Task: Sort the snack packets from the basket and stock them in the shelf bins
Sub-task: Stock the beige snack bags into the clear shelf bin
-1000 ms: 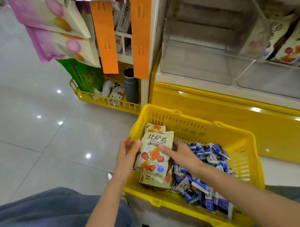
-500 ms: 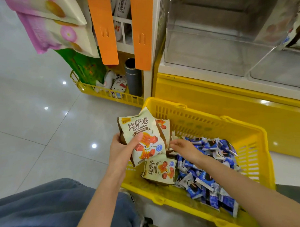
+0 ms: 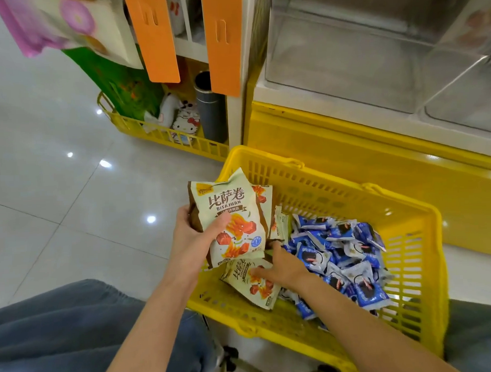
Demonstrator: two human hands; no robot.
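Observation:
A yellow plastic basket [image 3: 336, 182] stands on the floor before the shelf. My left hand [image 3: 194, 237] grips a small stack of cream pizza-roll packets [image 3: 231, 214] above the basket's left end, thumb across the front one. My right hand [image 3: 280, 265] reaches down into the basket, its fingers lying on another cream packet [image 3: 256, 288] at the bottom; whether it grips is unclear. Several small blue packets [image 3: 341, 252] are heaped in the basket's right half. Clear shelf bins [image 3: 343, 60] sit above, the nearest one with nothing in it.
A yellow shelf base [image 3: 349, 151] runs behind the basket. To the left, a low yellow rack [image 3: 164, 133] holds a dark tube and small items, under two orange hanging strips [image 3: 153, 36]. Pink and green bags [image 3: 66, 25] hang top left. My jeans-clad knees flank the basket.
My left hand has lifted the cream packets up out of the basket. My right hand let go of them and moved down onto another cream packet on the basket floor.

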